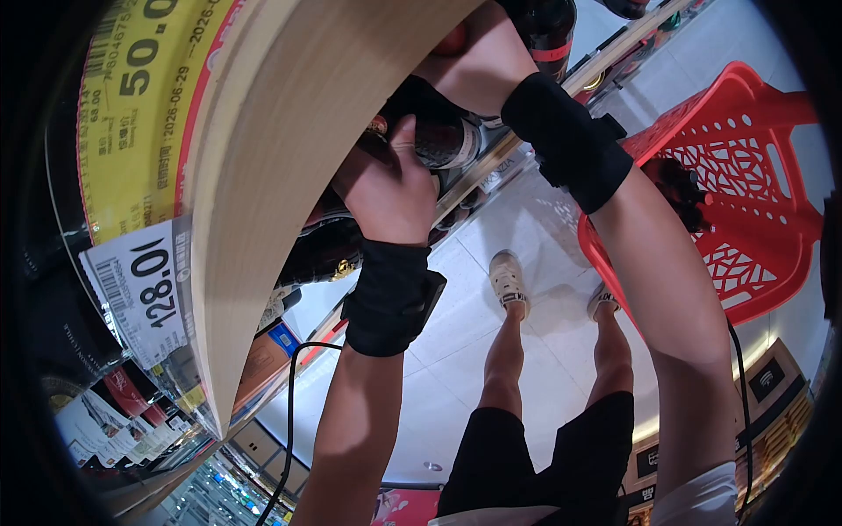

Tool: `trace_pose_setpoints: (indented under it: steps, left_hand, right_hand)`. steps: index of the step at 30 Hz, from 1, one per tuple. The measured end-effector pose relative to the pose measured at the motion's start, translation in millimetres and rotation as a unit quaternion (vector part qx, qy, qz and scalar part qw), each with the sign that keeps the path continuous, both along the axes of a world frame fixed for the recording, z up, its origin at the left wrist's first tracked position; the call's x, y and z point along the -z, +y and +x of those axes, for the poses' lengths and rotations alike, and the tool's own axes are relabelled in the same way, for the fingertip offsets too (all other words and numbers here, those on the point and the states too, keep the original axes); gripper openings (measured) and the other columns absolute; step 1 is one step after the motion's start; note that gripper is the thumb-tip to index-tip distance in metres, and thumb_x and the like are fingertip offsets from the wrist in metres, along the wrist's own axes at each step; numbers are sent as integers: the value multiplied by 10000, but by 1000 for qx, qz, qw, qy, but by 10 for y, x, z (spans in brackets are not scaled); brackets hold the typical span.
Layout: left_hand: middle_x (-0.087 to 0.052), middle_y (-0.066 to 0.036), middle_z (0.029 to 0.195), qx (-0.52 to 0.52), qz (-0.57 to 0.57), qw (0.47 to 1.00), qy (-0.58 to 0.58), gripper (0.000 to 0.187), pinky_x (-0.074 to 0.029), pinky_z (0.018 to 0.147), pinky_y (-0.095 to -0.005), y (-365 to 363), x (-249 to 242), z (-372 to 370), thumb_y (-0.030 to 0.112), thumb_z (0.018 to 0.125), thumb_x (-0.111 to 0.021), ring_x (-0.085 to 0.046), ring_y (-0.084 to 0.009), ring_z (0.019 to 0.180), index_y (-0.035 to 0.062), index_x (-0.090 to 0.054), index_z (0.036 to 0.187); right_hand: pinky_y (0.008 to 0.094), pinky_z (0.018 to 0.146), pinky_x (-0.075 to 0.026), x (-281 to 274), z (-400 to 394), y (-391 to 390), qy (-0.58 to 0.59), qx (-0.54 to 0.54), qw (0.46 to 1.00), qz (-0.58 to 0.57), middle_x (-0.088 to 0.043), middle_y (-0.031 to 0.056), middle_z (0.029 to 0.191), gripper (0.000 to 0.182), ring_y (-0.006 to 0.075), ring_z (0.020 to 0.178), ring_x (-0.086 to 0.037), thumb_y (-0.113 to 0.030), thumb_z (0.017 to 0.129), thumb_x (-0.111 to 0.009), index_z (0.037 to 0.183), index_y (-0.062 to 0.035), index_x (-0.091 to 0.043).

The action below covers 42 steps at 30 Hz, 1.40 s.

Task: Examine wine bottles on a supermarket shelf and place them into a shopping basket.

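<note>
Both my hands reach in under a pale wooden shelf board (263, 114), among dark bottles on the level below. My left hand (395, 188) has its thumb raised beside a dark bottle (443, 145) with a light label band. Its other fingers are out of sight behind the board, so its grip cannot be made out. Farther in, my right hand (482, 57) is next to a dark bottle with a red band (551, 44). The board covers its fingers too. Black straps wrap both wrists.
A red openwork basket (763, 280) with a dark object (675, 188) in it stands right of my legs. Price tags (140, 285) line the upper shelf edge, with labelled bottles (114, 421) behind. Black cables run along both arms. My feet stand on a tiled floor (456, 324).
</note>
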<state>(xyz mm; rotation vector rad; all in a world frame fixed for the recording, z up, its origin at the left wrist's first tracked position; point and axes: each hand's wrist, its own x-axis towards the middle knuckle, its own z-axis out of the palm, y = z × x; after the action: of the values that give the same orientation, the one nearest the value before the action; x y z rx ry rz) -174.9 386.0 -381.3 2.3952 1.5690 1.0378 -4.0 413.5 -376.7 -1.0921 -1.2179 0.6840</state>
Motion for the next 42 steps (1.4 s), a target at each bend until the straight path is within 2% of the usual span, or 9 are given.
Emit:
trace_pose_setpoints:
  steps: [7,10,13,18,19,21,27,31,42]
  left_hand:
    - [-560,-213,1209,-8,-11,1000,-1,638,-425,980,-388,-3,4,-21,157,880,-734,-576,-323,1079,-51,-361,1354]
    - [-569,-208,1200,-8,-34,999,-21,637,-426,975,-384,3,-4,-29,159,883,-733,-581,-319,1068,-49,-359,1354]
    - [-578,-204,1191,0,-35,999,-38,641,-427,970,-379,14,3,-26,161,882,-736,-585,-319,1055,-44,-358,1356]
    - [-578,-207,1229,4,0,999,-51,637,-414,991,-374,20,29,-9,172,879,-744,-577,-327,1089,-48,-386,1357]
    - [-549,-249,1257,12,13,999,-28,674,-411,1000,-391,26,23,-15,194,881,-739,-558,-375,1121,-74,-360,1370]
    - [-492,-333,1314,28,39,999,19,756,-405,1018,-425,26,7,-33,239,884,-729,-518,-471,1183,-127,-309,1395]
    - [-532,-263,1290,26,-47,996,-68,651,-393,1029,-403,-14,-79,45,196,888,-722,-546,-377,1152,-79,-371,1363]
    - [-508,-285,1326,13,-24,999,-33,728,-355,1067,-410,13,-36,0,251,889,-722,-514,-387,1210,-89,-331,1401]
    - [-476,-279,1365,33,-36,998,-48,733,-332,1087,-414,49,-11,-45,232,890,-722,-484,-381,1248,-93,-320,1409]
  right_hand:
    - [416,810,-550,13,-74,202,-52,25,997,-47,-681,242,1011,323,411,965,-653,-173,772,-705,1059,-30,-674]
    - [380,785,-558,43,-45,221,-155,57,986,-26,-702,210,973,305,340,931,-692,-138,794,-742,1059,-20,-647]
    - [426,828,-547,84,-66,218,-149,60,981,-108,-699,212,953,379,382,909,-671,-247,689,-776,1011,-60,-704]
    - [451,882,-532,144,-86,-145,-120,125,981,-89,-670,241,1015,515,424,994,-636,-165,715,-738,1186,-42,-571]
    - [370,778,-533,223,-119,-186,-187,166,967,-43,-687,166,914,334,321,864,-684,-11,813,-699,1126,-4,-584]
    - [407,842,-533,341,-170,-526,-162,258,952,4,-677,195,1035,518,397,958,-660,-76,816,-709,1287,-16,-500]
    - [386,842,-541,966,-132,-1212,-103,215,940,-245,-644,192,1161,496,359,1013,-653,-142,826,-744,1263,-6,-551]
    - [443,947,-466,1135,-204,-1111,-120,272,928,-223,-645,178,1122,487,351,1063,-599,-140,792,-760,1230,-18,-587]
    - [423,927,-469,1221,-195,-716,-183,250,931,-193,-636,159,1186,717,368,1067,-596,-150,697,-843,1324,-16,-523]
